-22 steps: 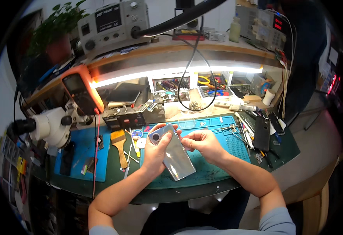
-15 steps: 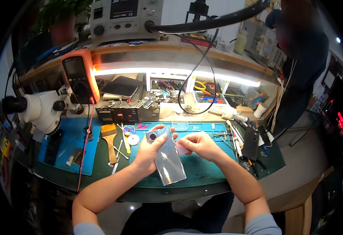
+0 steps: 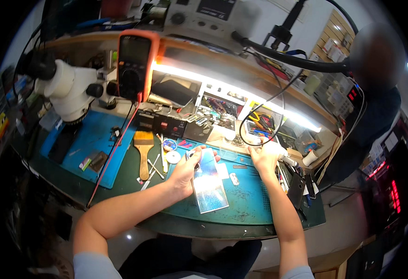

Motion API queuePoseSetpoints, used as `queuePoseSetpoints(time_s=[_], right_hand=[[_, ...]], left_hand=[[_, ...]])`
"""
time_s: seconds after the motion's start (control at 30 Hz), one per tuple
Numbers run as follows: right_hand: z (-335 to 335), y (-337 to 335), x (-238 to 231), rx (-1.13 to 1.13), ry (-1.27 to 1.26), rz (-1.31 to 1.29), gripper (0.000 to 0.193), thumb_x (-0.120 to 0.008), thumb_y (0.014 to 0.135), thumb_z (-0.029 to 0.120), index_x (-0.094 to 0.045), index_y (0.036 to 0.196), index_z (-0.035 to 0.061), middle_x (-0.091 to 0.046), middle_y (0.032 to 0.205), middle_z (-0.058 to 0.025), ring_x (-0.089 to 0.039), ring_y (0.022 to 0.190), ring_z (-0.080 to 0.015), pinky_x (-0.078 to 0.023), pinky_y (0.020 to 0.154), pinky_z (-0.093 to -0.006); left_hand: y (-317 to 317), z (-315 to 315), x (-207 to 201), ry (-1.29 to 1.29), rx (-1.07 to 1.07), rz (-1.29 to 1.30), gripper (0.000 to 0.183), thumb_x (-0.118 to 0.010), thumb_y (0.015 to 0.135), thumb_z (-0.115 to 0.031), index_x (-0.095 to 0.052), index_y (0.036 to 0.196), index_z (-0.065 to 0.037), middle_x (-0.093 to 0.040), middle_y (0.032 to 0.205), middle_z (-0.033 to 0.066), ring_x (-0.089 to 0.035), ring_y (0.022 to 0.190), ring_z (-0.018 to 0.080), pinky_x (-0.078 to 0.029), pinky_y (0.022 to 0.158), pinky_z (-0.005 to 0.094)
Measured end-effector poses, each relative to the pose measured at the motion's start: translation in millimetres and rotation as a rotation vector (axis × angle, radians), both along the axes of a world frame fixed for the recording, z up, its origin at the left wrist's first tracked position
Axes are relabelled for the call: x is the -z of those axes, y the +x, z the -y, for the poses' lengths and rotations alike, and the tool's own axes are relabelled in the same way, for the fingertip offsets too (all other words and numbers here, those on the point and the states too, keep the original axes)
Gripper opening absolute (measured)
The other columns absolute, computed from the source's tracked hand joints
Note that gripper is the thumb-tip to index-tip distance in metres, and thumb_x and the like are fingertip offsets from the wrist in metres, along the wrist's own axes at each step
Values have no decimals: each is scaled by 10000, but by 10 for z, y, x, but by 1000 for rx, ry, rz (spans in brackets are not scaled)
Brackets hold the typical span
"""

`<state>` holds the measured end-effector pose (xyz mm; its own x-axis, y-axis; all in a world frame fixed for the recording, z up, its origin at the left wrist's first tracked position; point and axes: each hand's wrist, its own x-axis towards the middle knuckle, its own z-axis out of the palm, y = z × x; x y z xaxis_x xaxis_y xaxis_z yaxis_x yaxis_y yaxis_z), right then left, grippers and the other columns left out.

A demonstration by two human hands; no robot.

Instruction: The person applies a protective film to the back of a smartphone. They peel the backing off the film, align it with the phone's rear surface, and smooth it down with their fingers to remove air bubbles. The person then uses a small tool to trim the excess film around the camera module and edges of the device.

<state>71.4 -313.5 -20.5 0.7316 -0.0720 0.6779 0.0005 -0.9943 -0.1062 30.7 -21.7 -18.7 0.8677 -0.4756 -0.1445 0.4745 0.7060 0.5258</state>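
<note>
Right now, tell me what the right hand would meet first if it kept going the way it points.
The right hand points up toward the back of the bench. First in line looks like the looping black cable by the lit tool tray, though depth is unclear.

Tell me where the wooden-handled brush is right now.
In the head view, the brush lies on the green bench mat left of centre, bristles pointing away from the person, just left of the left hand and right of the blue mat.
</note>
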Motion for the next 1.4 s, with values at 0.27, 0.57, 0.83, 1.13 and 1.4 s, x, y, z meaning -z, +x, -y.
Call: queuePoseSetpoints(time_s=[0.27,0.57,0.83,1.13,1.4], right_hand=[[-584,-849,-250,-246,218,-202,446,-677,828,50,-578,1260,5,-552,1165,-194,-611,1028,-356,-496,897,-427],[-809,-1149,-442,-540,30,-36,431,-725,792,2,-648,1213,51,-608,1174,-129,-600,1053,-327,-477,935,-420],[-876,-1062,-505,-495,-342,75,472,-683,741,-31,-686,1197,93,-594,1192,-70,-576,1122,-271,-464,922,-405],[-869,-1063,-482,-473,-390,72,437,-660,785,9,-691,1203,131,-593,1214,-60,-579,1146,-258,-481,900,-407],[-840,-1078,-464,-507,-381,85,430,-649,795,8,-692,1202,141,-593,1215,-64,-577,1143,-267,-483,916,-412]], left_hand=[[7,-84,63,30,67,-37,383,-415,1073,-387,-503,1284,-79,-668,1214,155,-657,1099,261,-564,921,466],[-24,-34,88,0,86,-68,351,-447,1069,-354,-548,1219,-54,-673,1189,164,-663,1083,275,-553,942,454],[-5,-26,77,21,66,-85,351,-429,1074,-341,-552,1195,-34,-682,1161,155,-685,1040,287,-571,906,488],[-13,-2,89,22,79,-85,328,-437,1073,-323,-550,1182,-35,-688,1150,164,-684,1044,289,-569,911,485],[0,-19,96,6,107,-76,342,-433,1074,-317,-545,1204,-22,-680,1162,170,-677,1065,292,-563,938,476]])
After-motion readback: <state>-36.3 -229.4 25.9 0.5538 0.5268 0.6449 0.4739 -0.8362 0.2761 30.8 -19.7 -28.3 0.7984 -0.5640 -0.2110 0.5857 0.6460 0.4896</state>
